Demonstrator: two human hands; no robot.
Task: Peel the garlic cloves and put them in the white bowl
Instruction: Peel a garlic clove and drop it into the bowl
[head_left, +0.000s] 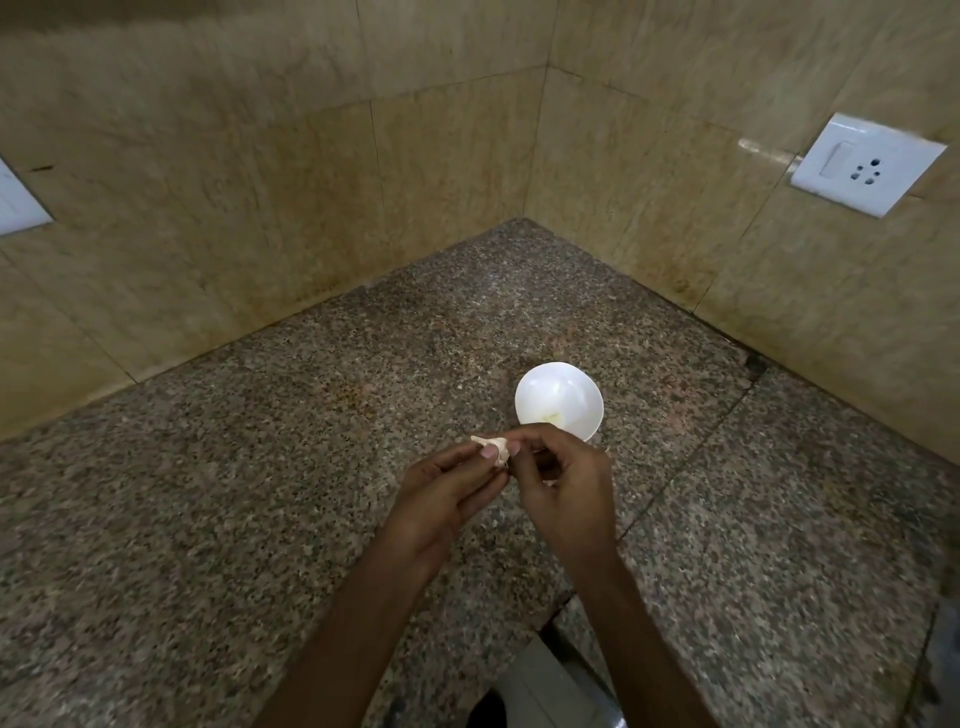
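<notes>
- Far to the left of the white bowl (571, 395), at the edge of the wall, I see a bit of a white plate (15, 202).
- The speckled stone counter (260, 467) fills the corner, and the bowl sits on it.
- The left hand (447, 493) is to the left of the bowl and a bit closer to the person. Its thumb and fingers pinch one garlic clove (493, 449).
- The clove is up in the air, between the two hands, just to the left of the bowl and not in it. Its long side lies across, with the pointy tip aimed left, away from the bowl. It has papery skin on it, so I think the peeling is not done.
- The right hand (566, 493) is right in front of the bowl and hides a bit of its near rim. Its fingers are curled, and its fingertip and thumb nip the bowl end of the clove.
- The right hand is the closer one to the bowl. I think the clove only has to go a little way to the right and away from the person to drop in.
- I count one bowl, one clove in the hands, and a little pale yellow stuff (551, 418) inside the bowl. It may be peeled garlic. I cannot count the pieces.
- Far right of the bowl, up on the wall, is one white switch and socket (867, 163).
</notes>
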